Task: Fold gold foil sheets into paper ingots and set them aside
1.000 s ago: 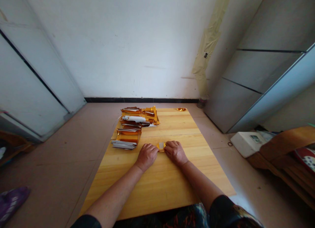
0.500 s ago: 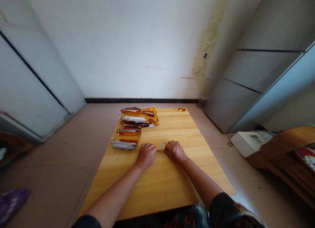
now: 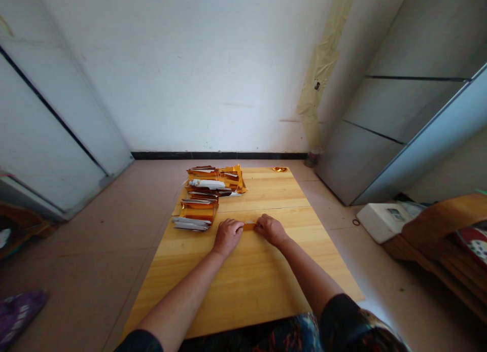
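Left hand (image 3: 227, 237): lies palm down on the tabletop, just left of the strip, its wrist nearer the person.
Right hand (image 3: 271, 230): lies palm down just right of the strip, angled inward to face the left hand.
Left fingers (image 3: 238, 229): pressed together and gently curled, with the tips angled toward the right hand and meeting the strip's left end.
Right fingers (image 3: 259, 222): also pressed together and curled, with the tips meeting the strip's right end. Whether either hand pinches the strip or only pushes on it cannot be told at this size.
Folded gold foil strip (image 3: 249, 225): a narrow orange-gold band lying flat and crosswise between both sets of fingertips, its ends partly hidden by them.
Foil stacks (image 3: 198, 212): loose piles of gold and silver paper, some with white showing, stand just beyond and left of the left fingers.
Small gold ingot shape (image 3: 279, 169): sits at the far edge of the table, well beyond the right fingers.
Pine tabletop (image 3: 228, 291): spreads under and around the fingers, with a seam running crosswise just beyond them.
White box (image 3: 386, 220): sits on the floor-side furniture, well right of the right fingers.
Purple slipper (image 3: 17, 311): lies on the tiled floor, well left of the left fingers.
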Action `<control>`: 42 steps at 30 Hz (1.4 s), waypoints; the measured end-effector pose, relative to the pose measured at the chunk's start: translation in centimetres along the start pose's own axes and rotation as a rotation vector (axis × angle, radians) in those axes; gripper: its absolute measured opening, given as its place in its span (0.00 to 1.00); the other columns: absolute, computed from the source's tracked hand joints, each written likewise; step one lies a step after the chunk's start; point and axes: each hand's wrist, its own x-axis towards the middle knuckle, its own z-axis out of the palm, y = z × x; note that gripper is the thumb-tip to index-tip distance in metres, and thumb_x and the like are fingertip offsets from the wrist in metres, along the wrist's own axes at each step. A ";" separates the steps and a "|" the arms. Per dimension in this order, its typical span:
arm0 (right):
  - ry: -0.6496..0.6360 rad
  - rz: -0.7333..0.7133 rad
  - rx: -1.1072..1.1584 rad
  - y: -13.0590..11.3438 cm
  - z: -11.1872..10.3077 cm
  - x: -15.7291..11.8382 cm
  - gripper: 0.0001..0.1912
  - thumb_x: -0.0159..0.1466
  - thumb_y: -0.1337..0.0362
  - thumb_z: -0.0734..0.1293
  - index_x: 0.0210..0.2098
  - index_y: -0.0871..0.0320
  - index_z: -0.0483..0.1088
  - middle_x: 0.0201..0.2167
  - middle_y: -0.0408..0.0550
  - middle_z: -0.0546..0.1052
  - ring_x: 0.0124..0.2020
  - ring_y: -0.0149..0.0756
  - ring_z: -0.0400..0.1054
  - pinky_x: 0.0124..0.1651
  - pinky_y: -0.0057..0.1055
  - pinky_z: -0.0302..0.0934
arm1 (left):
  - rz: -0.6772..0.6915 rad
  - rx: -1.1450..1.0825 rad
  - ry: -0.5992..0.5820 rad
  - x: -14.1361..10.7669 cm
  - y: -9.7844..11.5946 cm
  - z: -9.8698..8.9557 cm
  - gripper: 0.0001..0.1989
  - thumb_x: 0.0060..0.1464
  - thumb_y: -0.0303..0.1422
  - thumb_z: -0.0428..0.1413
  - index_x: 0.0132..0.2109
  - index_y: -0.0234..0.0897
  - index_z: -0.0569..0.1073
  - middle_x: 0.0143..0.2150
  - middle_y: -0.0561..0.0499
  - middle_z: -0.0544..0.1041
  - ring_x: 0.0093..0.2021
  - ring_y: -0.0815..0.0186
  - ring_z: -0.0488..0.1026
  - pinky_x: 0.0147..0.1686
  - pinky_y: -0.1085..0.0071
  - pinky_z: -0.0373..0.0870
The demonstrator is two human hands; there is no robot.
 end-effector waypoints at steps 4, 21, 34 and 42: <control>-0.105 0.104 0.050 -0.1 -0.9 0.7 0.10 0.64 0.59 0.62 0.36 0.56 0.73 0.37 0.47 0.75 0.37 0.32 0.69 0.35 0.24 0.55 | -0.098 0.021 -0.007 0.3 0.1 0.2 0.10 0.50 0.25 0.54 0.40 0.40 0.75 0.37 0.51 0.78 0.41 0.63 0.72 0.42 0.66 0.63; -0.054 0.219 -0.083 -1.7 -1.0 0.2 0.14 0.67 0.58 0.57 0.37 0.56 0.71 0.37 0.50 0.76 0.36 0.34 0.70 0.33 0.26 0.55 | -0.234 0.067 -0.063 1.0 1.2 -0.6 0.03 0.52 0.28 0.53 0.33 0.40 0.72 0.32 0.54 0.76 0.34 0.68 0.70 0.35 0.73 0.58; 0.048 0.221 -0.111 -1.5 0.1 -0.1 0.11 0.65 0.59 0.59 0.36 0.57 0.70 0.35 0.48 0.75 0.36 0.33 0.70 0.31 0.25 0.55 | -0.214 0.202 -0.045 0.9 1.5 -0.1 0.03 0.55 0.31 0.51 0.34 0.39 0.69 0.33 0.52 0.75 0.38 0.64 0.70 0.35 0.69 0.55; 0.052 0.238 -0.133 -1.3 0.6 0.0 0.11 0.65 0.58 0.59 0.36 0.57 0.70 0.36 0.49 0.75 0.37 0.33 0.69 0.34 0.24 0.57 | -0.199 0.246 -0.061 0.8 1.4 0.0 0.04 0.55 0.32 0.51 0.35 0.40 0.70 0.35 0.52 0.75 0.40 0.63 0.69 0.36 0.68 0.54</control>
